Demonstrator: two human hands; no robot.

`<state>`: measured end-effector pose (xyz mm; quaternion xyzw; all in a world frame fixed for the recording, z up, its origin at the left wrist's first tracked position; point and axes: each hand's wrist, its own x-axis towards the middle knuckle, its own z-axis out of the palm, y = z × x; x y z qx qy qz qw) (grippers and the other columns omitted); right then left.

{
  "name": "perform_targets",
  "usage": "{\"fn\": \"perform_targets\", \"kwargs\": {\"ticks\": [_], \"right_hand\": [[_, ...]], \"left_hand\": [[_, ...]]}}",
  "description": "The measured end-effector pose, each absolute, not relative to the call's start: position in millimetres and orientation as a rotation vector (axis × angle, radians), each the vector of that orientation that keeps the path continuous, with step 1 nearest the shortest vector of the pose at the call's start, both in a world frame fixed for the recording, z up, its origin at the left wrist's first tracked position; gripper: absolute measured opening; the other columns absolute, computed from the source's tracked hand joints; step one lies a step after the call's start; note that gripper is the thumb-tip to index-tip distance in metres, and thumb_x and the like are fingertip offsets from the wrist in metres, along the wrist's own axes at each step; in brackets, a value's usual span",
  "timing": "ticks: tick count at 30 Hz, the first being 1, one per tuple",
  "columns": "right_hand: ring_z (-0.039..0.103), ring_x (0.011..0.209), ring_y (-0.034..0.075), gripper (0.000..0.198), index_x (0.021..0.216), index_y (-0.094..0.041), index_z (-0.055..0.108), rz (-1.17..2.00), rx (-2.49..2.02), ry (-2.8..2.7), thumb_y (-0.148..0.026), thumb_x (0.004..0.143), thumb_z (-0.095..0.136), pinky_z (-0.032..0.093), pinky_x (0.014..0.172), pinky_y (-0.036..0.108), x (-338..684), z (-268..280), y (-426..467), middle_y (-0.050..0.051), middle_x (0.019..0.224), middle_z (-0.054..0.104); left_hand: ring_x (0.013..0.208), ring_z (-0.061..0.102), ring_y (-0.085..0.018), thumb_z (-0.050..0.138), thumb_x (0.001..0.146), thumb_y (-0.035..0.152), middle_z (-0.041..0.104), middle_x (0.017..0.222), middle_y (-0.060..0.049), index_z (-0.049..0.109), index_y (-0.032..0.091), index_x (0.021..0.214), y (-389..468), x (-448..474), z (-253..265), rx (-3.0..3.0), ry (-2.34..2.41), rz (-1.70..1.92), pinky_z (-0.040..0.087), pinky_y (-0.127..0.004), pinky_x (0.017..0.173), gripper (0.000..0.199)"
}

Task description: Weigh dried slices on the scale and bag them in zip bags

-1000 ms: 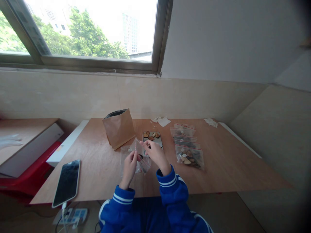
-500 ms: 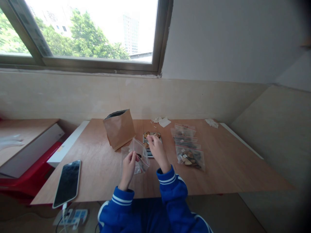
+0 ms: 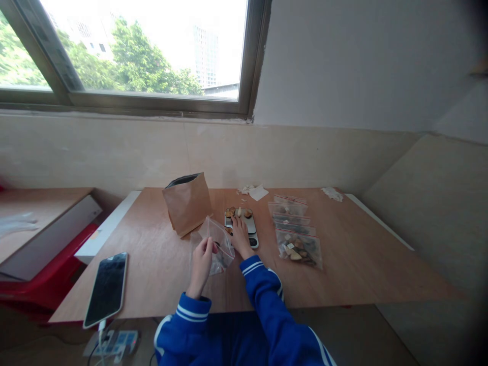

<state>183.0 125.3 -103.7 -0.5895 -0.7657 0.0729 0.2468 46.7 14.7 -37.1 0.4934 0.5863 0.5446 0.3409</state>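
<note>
A person's two hands at work between a clear bag and a scale on the counter.
The left hand (image 3: pixel 203 254) pinches the clear bag (image 3: pixel 224 244) around mid-counter (image 3: pixel 354 259); the right hand (image 3: pixel 240 236) reaches over the scale (image 3: pixel 250 226), fingers extended among brown slices (image 3: pixel 248 213), though whether they grip one cannot be told. A brown paper bag (image 3: pixel 186 206) stands toward the far left corner; filled zip bags (image 3: pixel 299 249) lie right of the scale.

right hand (image 3: pixel 240 235) hides part of scale (image 3: pixel 250 225); display (image 3: pixel 253 242) unreadable
</note>
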Motion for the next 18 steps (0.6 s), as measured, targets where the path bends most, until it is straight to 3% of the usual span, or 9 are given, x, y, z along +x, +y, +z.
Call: {"fn": "perform_targets", "kwargs": {"ticks": [6, 12, 15, 18], "right_hand": [[0.049, 0.117, 0.03, 0.043, 0.126, -0.01, 0.054, 0.217, -1.537, -2.067, -0.033, 0.09, 0.058, 0.039, 0.1, 0.043, 185.5, -97.4, 121.2, 0.018, 0.125, 0.057], [0.053, 0.106, 0.026, 0.019, 0.105, -0.017, 0.066, 0.343, -1.372, -2.079, -0.023, 0.09, 0.056, 0.042, 0.096, 0.038, 184.9, -90.2, 108.8, 0.011, 0.109, 0.064], [0.057, 0.102, 0.023, 0.019, 0.102, -0.017, 0.067, 0.545, -1.267, -1.979, -0.02, 0.089, 0.052, 0.044, 0.094, 0.036, 183.6, -82.3, 104.7, 0.009, 0.104, 0.067], [0.063, 0.094, 0.02, 0.025, 0.107, -0.016, 0.065, 0.771, -1.228, -1.767, -0.028, 0.091, 0.05, 0.049, 0.085, 0.032, 182.5, -62.1, 100.0, 0.008, 0.105, 0.069]], "left_hand": [[0.062, 0.052, -0.017, 0.043, 0.088, 0.056, 0.054, 0.059, -0.001, 0.05, 0.019, 0.058, 15.3, 44.3, -36.8, 1.295, 1.528, 1.418, 0.039, -0.027, 0.064, 0.048], [0.063, 0.053, -0.017, 0.043, 0.09, 0.053, 0.054, 0.059, -0.001, 0.051, 0.019, 0.059, 14.1, 43.5, -37.2, 1.303, 1.526, 1.434, 0.04, -0.027, 0.066, 0.046], [0.063, 0.054, -0.017, 0.043, 0.09, 0.053, 0.055, 0.06, -0.001, 0.051, 0.019, 0.06, 13.4, 43.6, -36.7, 1.295, 1.526, 1.438, 0.04, -0.027, 0.065, 0.046], [0.063, 0.054, -0.017, 0.043, 0.089, 0.055, 0.056, 0.06, -0.002, 0.052, 0.019, 0.06, 13.6, 43.5, -36.6, 1.286, 1.541, 1.431, 0.04, -0.026, 0.063, 0.047]]}}
